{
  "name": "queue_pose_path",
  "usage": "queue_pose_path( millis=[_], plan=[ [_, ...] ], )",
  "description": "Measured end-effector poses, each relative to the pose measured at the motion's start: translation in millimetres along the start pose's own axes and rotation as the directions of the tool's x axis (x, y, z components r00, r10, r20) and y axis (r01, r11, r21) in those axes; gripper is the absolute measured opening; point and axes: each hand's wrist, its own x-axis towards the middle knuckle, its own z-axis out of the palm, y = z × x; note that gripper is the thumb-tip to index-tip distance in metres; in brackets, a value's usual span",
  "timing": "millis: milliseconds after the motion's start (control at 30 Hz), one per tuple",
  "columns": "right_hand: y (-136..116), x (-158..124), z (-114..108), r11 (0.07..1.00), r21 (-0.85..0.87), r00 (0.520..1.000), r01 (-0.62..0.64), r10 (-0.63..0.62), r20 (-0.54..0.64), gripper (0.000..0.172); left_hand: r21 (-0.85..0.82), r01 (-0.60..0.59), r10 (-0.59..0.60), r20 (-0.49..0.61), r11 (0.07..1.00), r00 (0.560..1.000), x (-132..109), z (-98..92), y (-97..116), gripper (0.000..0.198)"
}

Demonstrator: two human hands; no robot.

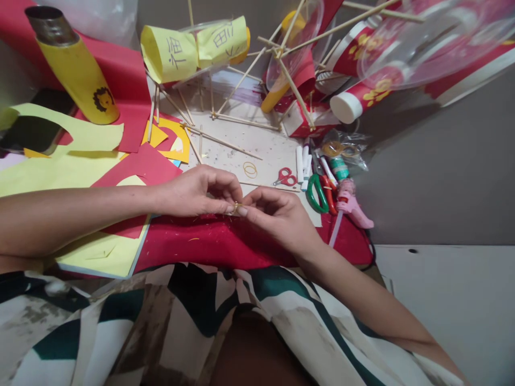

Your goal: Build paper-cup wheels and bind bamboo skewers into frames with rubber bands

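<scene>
My left hand [203, 193] and my right hand [277, 214] meet at the fingertips over the near edge of the table. Pinched between both thumbs and index fingers is a small twisted yellow rubber band [236, 206]; the fingers hide part of it. Just beyond the hands lie loose rubber bands [250, 170] and small red scissors [285, 176]. A thin wooden stick [269, 186] runs behind my fingers. Left of my left hand, red paper [155, 163] lies over yellow sheets [52, 174].
A yellow bottle [78, 69] stands at the left back. Stick frames [245, 120] bearing a yellow paper lantern [193, 48] fill the back. Red paper cups [368, 96] are at the right. Markers [300, 163], green-handled scissors [317, 194] and a pink glue gun [352, 206] lie near the right edge.
</scene>
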Motion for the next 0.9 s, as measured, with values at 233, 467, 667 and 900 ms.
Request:
queue_pose_path(
  millis=[233,467,667,900],
  plan=[
    [5,3,1,0.887,0.453,0.995,-0.093,0.063,0.079,0.021,-0.123,0.038,-0.040,-0.014,0.992,0.999,3,-0.4,-2,0.012],
    [11,-1,1,0.746,0.510,0.857,-0.427,0.154,0.493,0.024,0.029,-0.032,0.035,-0.089,0.999,0.995,0,5.6,6,0.009],
    [2,3,-23,0.924,0.265,0.930,-0.276,0.188,0.316,0.067,0.250,-0.084,0.111,-0.094,0.965,0.989,4,-14.3,4,0.006],
    [27,42,-42,0.832,-0.531,0.984,0.161,-0.180,0.017,0.038,0.779,-0.303,0.153,0.262,0.550,0.953,10,-36.6,-23,0.015]
  ],
)
